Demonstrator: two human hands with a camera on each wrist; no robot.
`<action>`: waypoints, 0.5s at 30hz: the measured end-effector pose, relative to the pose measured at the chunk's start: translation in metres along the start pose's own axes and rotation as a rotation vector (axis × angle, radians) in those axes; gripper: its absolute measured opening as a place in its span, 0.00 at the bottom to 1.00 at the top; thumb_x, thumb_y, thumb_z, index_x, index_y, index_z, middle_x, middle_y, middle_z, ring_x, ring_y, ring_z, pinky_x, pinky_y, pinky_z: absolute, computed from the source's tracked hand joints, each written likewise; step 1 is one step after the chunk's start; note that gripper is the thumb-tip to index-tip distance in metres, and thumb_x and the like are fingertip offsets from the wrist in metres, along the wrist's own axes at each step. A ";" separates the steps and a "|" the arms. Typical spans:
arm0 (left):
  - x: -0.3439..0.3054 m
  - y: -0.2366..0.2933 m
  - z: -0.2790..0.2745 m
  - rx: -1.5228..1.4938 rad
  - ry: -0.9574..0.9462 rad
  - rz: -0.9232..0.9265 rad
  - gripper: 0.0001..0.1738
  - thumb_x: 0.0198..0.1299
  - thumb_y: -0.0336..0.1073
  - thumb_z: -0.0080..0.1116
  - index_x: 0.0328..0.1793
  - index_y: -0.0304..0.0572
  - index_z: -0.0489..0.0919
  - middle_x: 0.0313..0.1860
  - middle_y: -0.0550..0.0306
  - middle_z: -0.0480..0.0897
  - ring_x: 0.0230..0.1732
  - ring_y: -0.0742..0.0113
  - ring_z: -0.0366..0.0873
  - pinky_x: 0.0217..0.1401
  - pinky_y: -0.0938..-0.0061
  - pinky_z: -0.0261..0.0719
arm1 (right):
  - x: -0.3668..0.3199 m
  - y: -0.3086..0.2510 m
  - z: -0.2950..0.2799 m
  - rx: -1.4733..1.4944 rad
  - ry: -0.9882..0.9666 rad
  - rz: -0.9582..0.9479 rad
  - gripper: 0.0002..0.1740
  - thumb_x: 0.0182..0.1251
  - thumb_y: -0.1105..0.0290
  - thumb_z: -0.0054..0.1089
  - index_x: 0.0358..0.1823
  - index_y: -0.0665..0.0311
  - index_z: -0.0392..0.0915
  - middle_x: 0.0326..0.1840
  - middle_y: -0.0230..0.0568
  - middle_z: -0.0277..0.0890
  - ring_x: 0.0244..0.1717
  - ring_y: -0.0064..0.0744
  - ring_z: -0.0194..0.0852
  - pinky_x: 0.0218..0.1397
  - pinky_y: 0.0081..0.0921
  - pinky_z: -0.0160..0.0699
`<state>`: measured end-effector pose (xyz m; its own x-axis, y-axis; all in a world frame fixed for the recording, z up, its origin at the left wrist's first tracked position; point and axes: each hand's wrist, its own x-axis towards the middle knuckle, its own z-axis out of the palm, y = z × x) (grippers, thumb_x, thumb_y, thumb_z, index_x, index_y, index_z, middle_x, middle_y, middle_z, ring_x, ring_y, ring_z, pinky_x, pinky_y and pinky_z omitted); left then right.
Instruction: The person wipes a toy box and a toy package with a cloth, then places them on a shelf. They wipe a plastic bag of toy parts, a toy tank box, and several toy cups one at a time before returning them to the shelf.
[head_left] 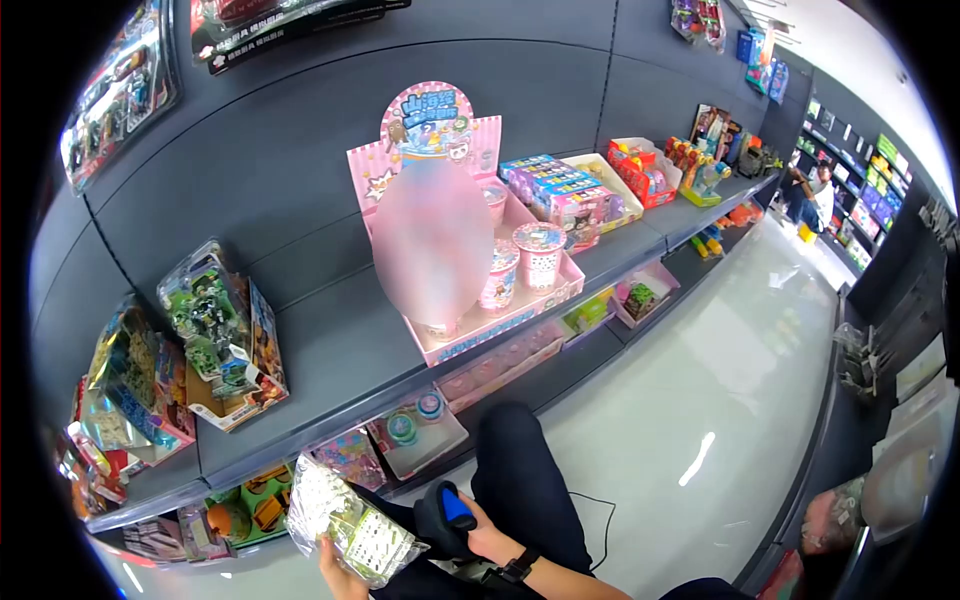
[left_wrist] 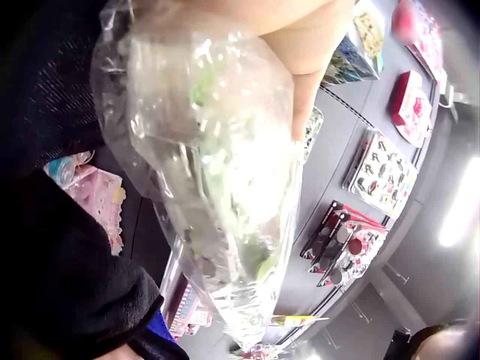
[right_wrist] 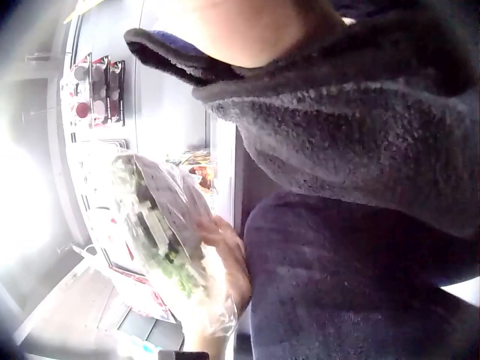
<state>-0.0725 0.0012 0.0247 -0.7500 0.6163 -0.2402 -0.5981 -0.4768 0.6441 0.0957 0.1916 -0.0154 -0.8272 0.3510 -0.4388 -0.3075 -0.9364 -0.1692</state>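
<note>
Low in the head view, my left hand (head_left: 340, 572) grips a clear plastic bag (head_left: 355, 530) with green and white contents. The same bag (left_wrist: 225, 165) fills the middle of the left wrist view, the left hand (left_wrist: 304, 45) along its top edge. Just to the right, my right hand (head_left: 488, 535) holds a dark, fuzzy item with a blue patch (head_left: 445, 515). The right wrist view shows this fuzzy item (right_wrist: 322, 142) close up beneath the right hand (right_wrist: 244, 30), and the left hand (right_wrist: 225, 262) against the bag (right_wrist: 161, 232).
A grey shelf (head_left: 340, 355) carries a pink display box with cups (head_left: 540, 258), packaged toys (head_left: 215, 325) and small boxes (head_left: 565, 190). More trays (head_left: 415, 430) stand on the lower shelf. A person (head_left: 815, 200) is far down the aisle; a thin cable (head_left: 612, 520) lies on the floor.
</note>
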 end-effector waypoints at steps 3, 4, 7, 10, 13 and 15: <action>0.001 -0.011 0.005 0.022 -0.051 -0.033 0.25 0.71 0.42 0.47 0.67 0.34 0.67 0.63 0.46 0.74 0.62 0.52 0.73 0.66 0.56 0.71 | 0.002 0.006 0.010 -0.130 0.115 -0.032 0.25 0.76 0.52 0.45 0.64 0.60 0.70 0.57 0.34 0.76 0.52 0.27 0.77 0.58 0.26 0.77; 0.001 -0.015 0.007 0.036 -0.068 -0.040 0.24 0.71 0.42 0.46 0.67 0.33 0.67 0.63 0.46 0.74 0.63 0.53 0.72 0.66 0.57 0.70 | 0.008 0.011 -0.002 -0.181 0.059 -0.080 0.25 0.75 0.51 0.46 0.64 0.59 0.70 0.58 0.33 0.76 0.54 0.25 0.76 0.60 0.25 0.74; -0.003 -0.027 0.011 0.113 -0.114 -0.045 0.24 0.72 0.39 0.46 0.67 0.31 0.67 0.64 0.46 0.73 0.64 0.54 0.71 0.68 0.59 0.69 | 0.012 0.015 -0.011 -0.263 0.102 -0.191 0.23 0.74 0.53 0.48 0.62 0.60 0.72 0.57 0.32 0.76 0.55 0.24 0.75 0.59 0.25 0.73; -0.009 -0.032 0.012 0.517 -0.192 0.109 0.23 0.72 0.36 0.45 0.67 0.29 0.67 0.64 0.45 0.73 0.64 0.56 0.71 0.68 0.61 0.68 | 0.015 0.006 -0.020 -0.338 0.042 -0.235 0.27 0.74 0.52 0.49 0.66 0.61 0.68 0.58 0.34 0.75 0.56 0.24 0.73 0.61 0.25 0.70; -0.016 -0.035 0.012 0.620 -0.193 0.211 0.21 0.69 0.31 0.46 0.65 0.25 0.68 0.61 0.44 0.75 0.61 0.57 0.72 0.65 0.65 0.69 | 0.019 0.010 -0.011 -0.524 0.246 -0.321 0.29 0.75 0.55 0.48 0.68 0.66 0.63 0.62 0.37 0.71 0.60 0.24 0.68 0.63 0.23 0.66; -0.011 -0.035 0.015 0.898 -0.260 0.363 0.22 0.68 0.31 0.47 0.64 0.25 0.69 0.60 0.44 0.75 0.61 0.57 0.73 0.66 0.64 0.69 | 0.018 0.001 0.015 -0.669 0.404 -0.303 0.28 0.75 0.56 0.47 0.69 0.68 0.61 0.63 0.38 0.70 0.62 0.23 0.67 0.64 0.21 0.64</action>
<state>-0.0388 0.0208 0.0157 -0.6957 0.6962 0.1771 0.1702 -0.0798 0.9822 0.0735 0.1971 -0.0106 -0.4821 0.6810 -0.5512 -0.0402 -0.6457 -0.7626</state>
